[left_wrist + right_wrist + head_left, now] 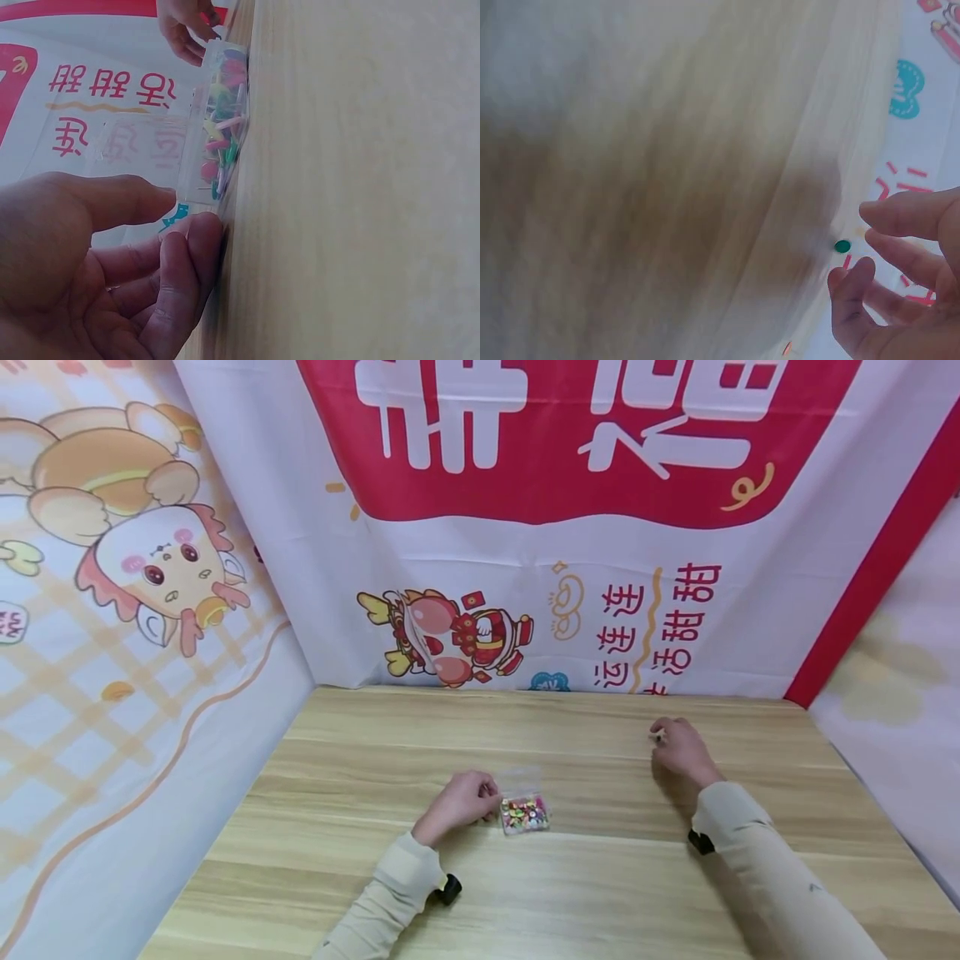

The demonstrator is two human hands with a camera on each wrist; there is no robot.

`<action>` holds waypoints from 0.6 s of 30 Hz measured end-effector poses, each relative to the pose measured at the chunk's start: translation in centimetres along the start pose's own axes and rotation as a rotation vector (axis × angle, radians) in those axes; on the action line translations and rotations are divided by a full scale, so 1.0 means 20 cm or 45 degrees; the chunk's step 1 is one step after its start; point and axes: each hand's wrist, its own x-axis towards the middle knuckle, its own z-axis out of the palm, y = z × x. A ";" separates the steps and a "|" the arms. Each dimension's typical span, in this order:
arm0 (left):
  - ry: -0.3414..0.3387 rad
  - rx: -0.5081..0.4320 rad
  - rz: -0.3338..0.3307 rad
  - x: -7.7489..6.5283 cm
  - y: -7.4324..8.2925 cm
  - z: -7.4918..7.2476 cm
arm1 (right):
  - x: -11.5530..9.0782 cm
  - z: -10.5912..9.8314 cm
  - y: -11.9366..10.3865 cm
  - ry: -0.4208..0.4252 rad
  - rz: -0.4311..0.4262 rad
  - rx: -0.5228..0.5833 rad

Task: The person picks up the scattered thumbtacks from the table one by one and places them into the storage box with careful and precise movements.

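A small clear plastic box point(525, 815) of colourful push pins lies on the wooden table with its clear lid raised. My left hand point(467, 797) is beside it. In the left wrist view, the thumb and fingertips are loosely bent at the near corner of the box point(221, 135); whether they touch it I cannot tell. Farther right and back, my right hand point(681, 748) is low over the table. In the right wrist view, a push pin's round green head point(843, 246) shows just beyond the parted thumb and fingers of the right hand point(900, 277).
The wooden table point(570, 893) ends at a printed cloth backdrop point(570, 610) with red lettering and cartoon figures. Another patterned cloth point(97, 710) hangs on the left. A dark band point(450, 890) is on the left wrist, and another point(701, 842) on the right.
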 end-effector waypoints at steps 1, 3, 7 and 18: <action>-0.002 -0.004 0.000 0.00 0.00 0.00 | 0.01 0.00 0.01 -0.013 0.001 -0.013; -0.003 -0.004 0.004 0.00 0.00 0.00 | 0.02 -0.01 0.03 -0.048 0.013 -0.021; 0.000 0.001 0.012 0.01 -0.01 0.00 | 0.05 -0.02 0.05 -0.107 0.026 -0.011; 0.001 -0.011 0.010 -0.01 0.00 -0.01 | 0.12 -0.01 0.06 -0.136 0.108 -0.075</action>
